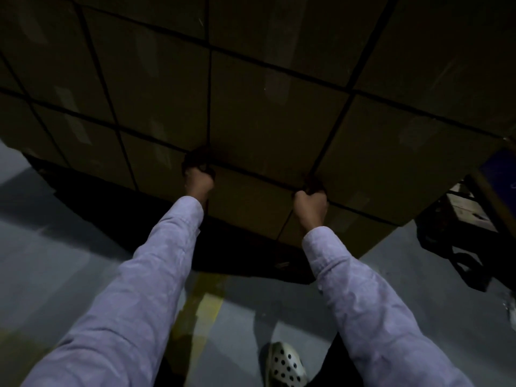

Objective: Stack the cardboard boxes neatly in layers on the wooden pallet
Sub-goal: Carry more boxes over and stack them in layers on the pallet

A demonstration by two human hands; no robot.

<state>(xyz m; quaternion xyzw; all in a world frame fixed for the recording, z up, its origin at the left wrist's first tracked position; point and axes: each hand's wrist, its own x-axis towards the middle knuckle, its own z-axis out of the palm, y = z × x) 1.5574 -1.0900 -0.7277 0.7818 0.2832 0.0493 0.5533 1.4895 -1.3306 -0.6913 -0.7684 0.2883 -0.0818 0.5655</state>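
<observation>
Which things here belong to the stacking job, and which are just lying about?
Job: stacked boxes; gripped box; left hand; right hand; dark pallet underneath.
Lying about: yellow floor line; wooden frame at right; shoe.

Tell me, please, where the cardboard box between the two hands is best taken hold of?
Grip the cardboard box at its two upper corners, coming from the front. The neighbouring boxes hem it in, so only the seams admit fingers. The left hand and right hand curl in there.
</observation>
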